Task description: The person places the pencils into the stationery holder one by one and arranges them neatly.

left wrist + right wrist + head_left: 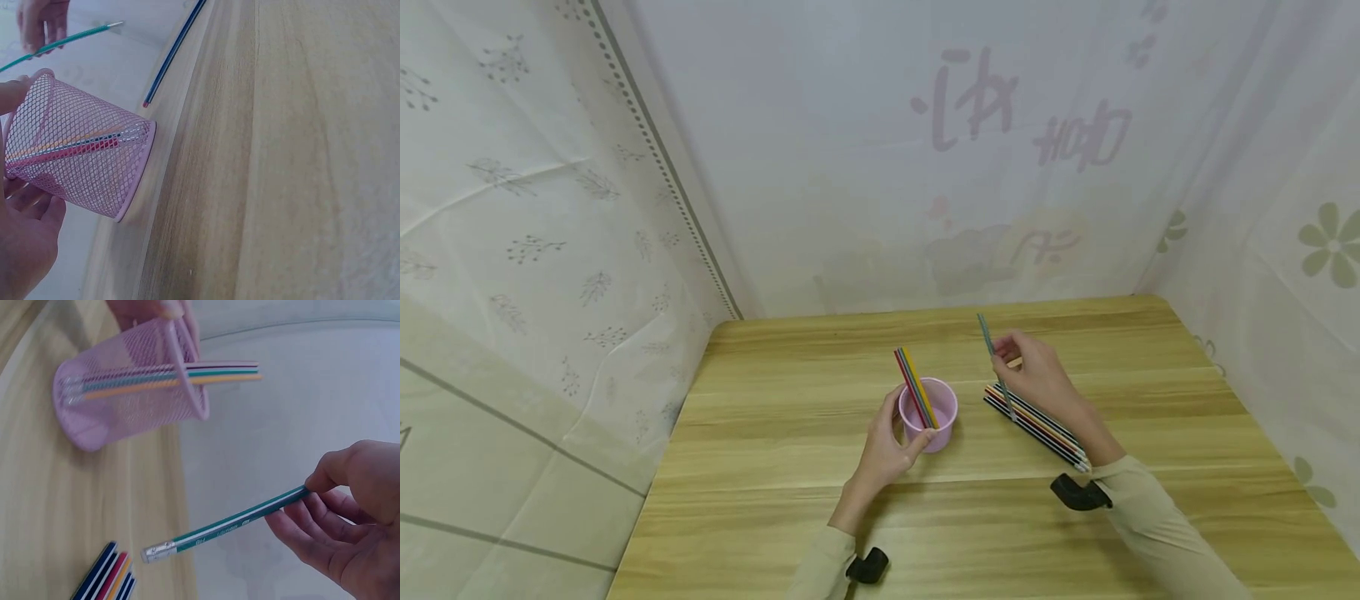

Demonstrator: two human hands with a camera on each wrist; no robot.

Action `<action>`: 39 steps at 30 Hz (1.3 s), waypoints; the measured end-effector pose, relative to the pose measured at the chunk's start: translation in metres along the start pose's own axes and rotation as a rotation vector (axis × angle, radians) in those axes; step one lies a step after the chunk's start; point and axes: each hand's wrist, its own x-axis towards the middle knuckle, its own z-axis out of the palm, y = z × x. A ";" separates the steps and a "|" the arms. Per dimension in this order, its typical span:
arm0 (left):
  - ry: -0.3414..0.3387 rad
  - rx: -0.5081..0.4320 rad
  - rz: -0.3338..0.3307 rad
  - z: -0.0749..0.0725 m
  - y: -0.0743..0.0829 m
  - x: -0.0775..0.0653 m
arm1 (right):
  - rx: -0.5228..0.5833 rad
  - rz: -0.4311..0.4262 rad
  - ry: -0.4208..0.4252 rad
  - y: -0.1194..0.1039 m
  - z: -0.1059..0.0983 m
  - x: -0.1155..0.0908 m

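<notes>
A pink mesh pencil cup (938,437) stands on the table, and my left hand (884,451) grips it round its side near the rim. Several pencils (916,385) lean in the cup, red, yellow and greenish among them, with their ferrule ends down. My right hand (1036,372) pinches a green pencil (234,521) between thumb and fingers. That pencil is tilted, its silver eraser end pointing down, right of the cup and above a bundle of loose pencils (1037,429). In the right wrist view the loose pencils (107,575) show dark blue, red and yellow barrels.
The wooden table (760,467) reaches back to a pale printed cloth (865,167). Similar cloths hang at the left and right sides. A black wrist strap piece (1081,492) sits by the right sleeve, another (868,566) by the left.
</notes>
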 end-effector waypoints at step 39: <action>-0.022 0.009 -0.029 -0.001 0.002 0.001 | 0.333 -0.135 0.105 -0.042 0.059 0.018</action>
